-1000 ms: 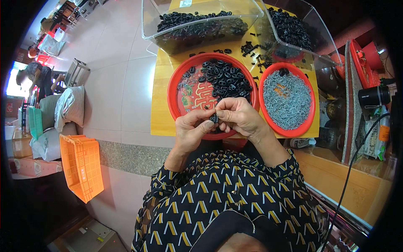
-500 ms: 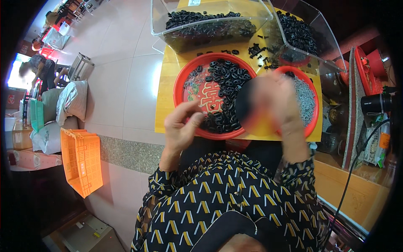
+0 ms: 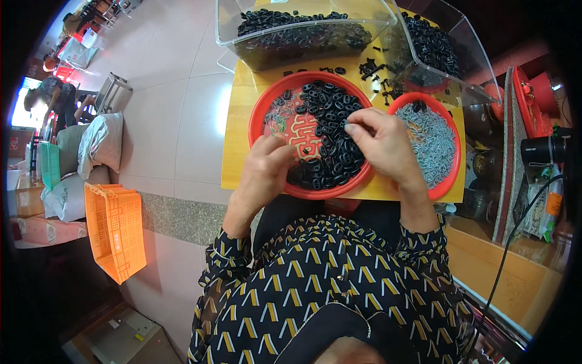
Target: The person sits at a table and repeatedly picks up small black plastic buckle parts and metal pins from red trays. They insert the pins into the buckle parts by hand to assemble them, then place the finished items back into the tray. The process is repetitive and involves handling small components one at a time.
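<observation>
While both hands hover over the big round red plastic tray (image 3: pixel 262 118), the right hand (image 3: pixel 383 145) has its fingertips pinched together right above the heap of small glossy black rings (image 3: pixel 330 133) piled in that tray, though I can't really tell if it's got one. Left hand (image 3: pixel 265 173) sits loosely curled at the tray's near rim, nothing visibly in it. Beside it on the yellow table (image 3: pixel 239 145), a smaller red tray (image 3: pixel 451 182) holds thin grey metal bits (image 3: pixel 431 142), and two clear bins (image 3: pixel 303 27) behind are full of more black pieces.

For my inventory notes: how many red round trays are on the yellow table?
2: the large red tray with black rings under both hands, and the smaller red tray with grey parts to its right.
</observation>
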A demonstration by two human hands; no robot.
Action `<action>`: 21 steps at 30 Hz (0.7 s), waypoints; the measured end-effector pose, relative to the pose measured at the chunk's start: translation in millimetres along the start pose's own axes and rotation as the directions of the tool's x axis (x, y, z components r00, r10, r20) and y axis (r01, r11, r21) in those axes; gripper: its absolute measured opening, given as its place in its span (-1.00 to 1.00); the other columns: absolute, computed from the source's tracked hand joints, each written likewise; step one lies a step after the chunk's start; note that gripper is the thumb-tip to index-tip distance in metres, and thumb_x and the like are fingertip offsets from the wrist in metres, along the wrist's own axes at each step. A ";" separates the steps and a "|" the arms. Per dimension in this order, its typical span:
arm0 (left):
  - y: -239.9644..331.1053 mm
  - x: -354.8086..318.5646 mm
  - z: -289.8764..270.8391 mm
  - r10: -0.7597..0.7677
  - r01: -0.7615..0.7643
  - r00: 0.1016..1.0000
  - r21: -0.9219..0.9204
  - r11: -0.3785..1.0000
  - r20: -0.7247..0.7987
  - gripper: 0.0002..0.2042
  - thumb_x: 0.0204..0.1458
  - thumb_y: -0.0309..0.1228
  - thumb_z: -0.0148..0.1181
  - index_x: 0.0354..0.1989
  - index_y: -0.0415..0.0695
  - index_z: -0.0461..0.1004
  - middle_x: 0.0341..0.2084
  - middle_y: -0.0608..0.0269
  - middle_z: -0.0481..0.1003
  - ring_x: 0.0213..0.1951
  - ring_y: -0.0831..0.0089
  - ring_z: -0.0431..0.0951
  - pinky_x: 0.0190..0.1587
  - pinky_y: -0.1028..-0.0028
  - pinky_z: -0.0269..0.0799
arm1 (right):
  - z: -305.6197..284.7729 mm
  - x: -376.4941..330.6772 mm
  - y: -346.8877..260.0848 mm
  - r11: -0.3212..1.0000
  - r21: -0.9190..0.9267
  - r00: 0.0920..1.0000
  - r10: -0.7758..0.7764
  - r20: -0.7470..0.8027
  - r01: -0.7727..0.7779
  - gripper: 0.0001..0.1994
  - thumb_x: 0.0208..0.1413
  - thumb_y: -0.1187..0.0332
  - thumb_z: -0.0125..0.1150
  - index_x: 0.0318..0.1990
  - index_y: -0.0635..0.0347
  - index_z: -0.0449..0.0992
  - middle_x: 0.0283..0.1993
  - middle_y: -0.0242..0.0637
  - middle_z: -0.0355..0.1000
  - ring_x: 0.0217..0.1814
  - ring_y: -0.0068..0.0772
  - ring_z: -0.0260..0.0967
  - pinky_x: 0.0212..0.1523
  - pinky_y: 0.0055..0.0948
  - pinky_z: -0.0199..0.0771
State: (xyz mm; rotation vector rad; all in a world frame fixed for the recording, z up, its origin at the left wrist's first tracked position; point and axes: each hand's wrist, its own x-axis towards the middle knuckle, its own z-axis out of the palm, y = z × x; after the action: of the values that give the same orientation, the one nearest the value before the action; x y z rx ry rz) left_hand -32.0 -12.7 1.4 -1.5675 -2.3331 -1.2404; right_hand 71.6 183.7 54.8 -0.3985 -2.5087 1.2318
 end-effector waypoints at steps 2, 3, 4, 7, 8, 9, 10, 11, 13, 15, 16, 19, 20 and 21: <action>2.8 6.2 5.0 0.031 -0.033 0.997 0.016 0.999 0.068 -0.89 -0.30 -0.61 0.05 -0.51 -0.22 0.40 -0.57 0.12 0.35 -0.42 0.19 0.35 -0.36 0.35 0.31 | 4.2 3.8 -1.1 0.991 -0.100 0.996 -0.086 -0.018 0.084 -0.87 -0.15 0.43 0.14 -0.45 0.31 0.43 -0.48 -0.10 0.37 -0.44 -0.12 0.33 -0.42 -0.32 0.31; 3.9 9.2 6.9 0.026 -0.027 0.996 0.013 1.000 0.083 -0.89 -0.30 -0.62 0.04 -0.51 -0.23 0.40 -0.57 0.12 0.35 -0.42 0.18 0.36 -0.36 0.34 0.30 | 5.2 5.2 0.2 0.984 -0.144 0.993 -0.112 -0.030 0.107 -0.88 -0.15 0.43 0.13 -0.46 0.30 0.43 -0.47 -0.10 0.36 -0.42 -0.10 0.33 -0.39 -0.30 0.31; 4.5 12.0 8.2 0.020 -0.021 0.995 0.011 1.000 0.096 -0.88 -0.31 -0.62 0.04 -0.51 -0.23 0.40 -0.56 0.12 0.35 -0.41 0.18 0.36 -0.35 0.34 0.30 | 6.7 6.9 1.5 0.974 -0.187 0.989 -0.139 -0.040 0.129 -0.89 -0.16 0.43 0.13 -0.46 0.29 0.43 -0.47 -0.11 0.36 -0.39 -0.08 0.33 -0.37 -0.28 0.31; -2.9 15.9 10.1 0.007 -0.012 0.993 0.042 0.999 0.117 -0.87 -0.32 -0.63 0.03 -0.51 -0.22 0.39 -0.55 0.11 0.36 -0.41 0.16 0.35 -0.35 0.33 0.29 | 14.8 13.1 6.1 0.934 -0.277 0.968 -0.246 -0.040 0.226 -0.92 -0.17 0.44 0.12 -0.48 0.25 0.44 -0.47 -0.12 0.35 -0.36 -0.11 0.31 -0.30 -0.27 0.30; -5.8 15.7 9.6 0.002 -0.009 0.993 0.060 0.998 0.119 -0.87 -0.32 -0.64 0.03 -0.51 -0.22 0.39 -0.54 0.10 0.36 -0.41 0.16 0.35 -0.35 0.32 0.29 | 19.3 16.7 7.2 0.922 -0.300 0.967 -0.256 0.001 0.244 -0.94 -0.18 0.47 0.08 -0.50 0.22 0.45 -0.48 -0.14 0.33 -0.34 -0.13 0.29 -0.26 -0.29 0.30; -6.7 15.8 9.7 0.012 -0.019 0.994 0.059 0.998 0.111 -0.87 -0.33 -0.64 0.04 -0.51 -0.22 0.39 -0.54 0.10 0.36 -0.42 0.15 0.35 -0.35 0.32 0.29 | 25.0 19.5 9.1 0.904 -0.337 0.963 -0.269 0.028 0.262 -0.94 -0.19 0.47 0.07 -0.50 0.22 0.45 -0.48 -0.15 0.32 -0.33 -0.13 0.28 -0.26 -0.29 0.30; -7.0 15.2 9.4 0.022 -0.028 0.994 0.058 0.998 0.103 -0.86 -0.33 -0.64 0.05 -0.51 -0.22 0.39 -0.53 0.10 0.37 -0.42 0.15 0.35 -0.35 0.32 0.29 | 31.7 22.6 10.5 0.885 -0.372 0.958 -0.281 0.056 0.282 -0.94 -0.20 0.48 0.05 -0.51 0.21 0.45 -0.47 -0.16 0.32 -0.31 -0.14 0.27 -0.25 -0.29 0.31; -7.4 14.2 8.7 0.029 -0.035 0.995 0.058 0.998 0.093 -0.86 -0.33 -0.64 0.06 -0.51 -0.22 0.39 -0.53 0.10 0.37 -0.42 0.15 0.34 -0.35 0.32 0.29 | 38.8 25.7 11.5 0.863 -0.404 0.952 -0.293 0.087 0.303 -0.94 -0.21 0.49 0.04 -0.52 0.21 0.44 -0.46 -0.16 0.31 -0.30 -0.14 0.27 -0.25 -0.30 0.31; -6.0 10.4 1.7 -0.005 0.003 0.999 0.060 0.998 0.040 -0.84 -0.34 -0.66 0.08 -0.49 -0.23 0.39 -0.51 0.10 0.37 -0.41 0.15 0.35 -0.34 0.33 0.29 | 54.4 30.7 13.6 0.828 -0.458 0.946 -0.301 0.123 0.323 -0.92 -0.22 0.49 0.03 -0.51 0.21 0.46 -0.44 -0.16 0.29 -0.27 -0.16 0.24 -0.25 -0.29 0.30; -5.5 6.3 -6.5 -0.041 0.042 0.999 0.082 0.996 -0.022 -0.82 -0.35 -0.67 0.09 -0.47 -0.24 0.40 -0.50 0.10 0.38 -0.40 0.15 0.35 -0.34 0.33 0.30 | 64.9 39.2 16.3 0.778 -0.520 0.935 -0.317 0.162 0.354 -0.90 -0.22 0.52 0.04 -0.49 0.20 0.47 -0.47 -0.18 0.26 -0.31 -0.19 0.22 -0.27 -0.31 0.27; -6.0 4.0 -10.5 -0.057 0.062 0.997 0.101 0.993 -0.056 -0.81 -0.35 -0.67 0.10 -0.46 -0.24 0.40 -0.49 0.10 0.38 -0.40 0.16 0.35 -0.34 0.33 0.30 | 68.0 42.3 16.5 0.759 -0.545 0.933 -0.322 0.163 0.357 -0.89 -0.24 0.53 0.02 -0.50 0.20 0.47 -0.46 -0.17 0.25 -0.30 -0.19 0.21 -0.27 -0.31 0.28; -11.0 -5.7 -19.4 -0.108 0.118 0.991 0.122 0.986 -0.081 -0.79 -0.35 -0.67 0.13 -0.43 -0.25 0.41 -0.48 0.11 0.38 -0.40 0.17 0.36 -0.37 0.34 0.30 | 73.4 46.7 21.1 0.749 -0.567 0.939 -0.283 0.196 0.344 -0.89 -0.24 0.53 0.03 -0.50 0.21 0.47 -0.45 -0.17 0.25 -0.30 -0.19 0.22 -0.27 -0.31 0.29; -8.7 -7.1 -22.1 -0.124 0.132 0.990 0.116 0.985 -0.074 -0.79 -0.35 -0.67 0.13 -0.44 -0.25 0.41 -0.49 0.11 0.38 -0.40 0.17 0.36 -0.37 0.34 0.30 | 73.4 46.2 21.4 0.740 -0.570 0.934 -0.288 0.211 0.357 -0.89 -0.24 0.53 0.03 -0.49 0.21 0.47 -0.46 -0.17 0.25 -0.31 -0.19 0.22 -0.28 -0.29 0.29; -7.8 -9.2 -23.4 -0.141 0.149 0.987 0.106 0.983 -0.071 -0.80 -0.35 -0.66 0.14 -0.44 -0.24 0.41 -0.50 0.12 0.38 -0.41 0.18 0.35 -0.38 0.34 0.30 | 73.7 44.7 21.1 0.753 -0.540 0.927 -0.293 0.234 0.375 -0.89 -0.24 0.53 0.03 -0.49 0.22 0.46 -0.47 -0.17 0.25 -0.32 -0.19 0.22 -0.28 -0.29 0.28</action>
State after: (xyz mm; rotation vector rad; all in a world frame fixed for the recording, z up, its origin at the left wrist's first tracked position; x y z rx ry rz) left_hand -42.2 -36.0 8.3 -1.3262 -2.4672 -1.1460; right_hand 3.7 160.7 2.4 0.0227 -2.8721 0.3446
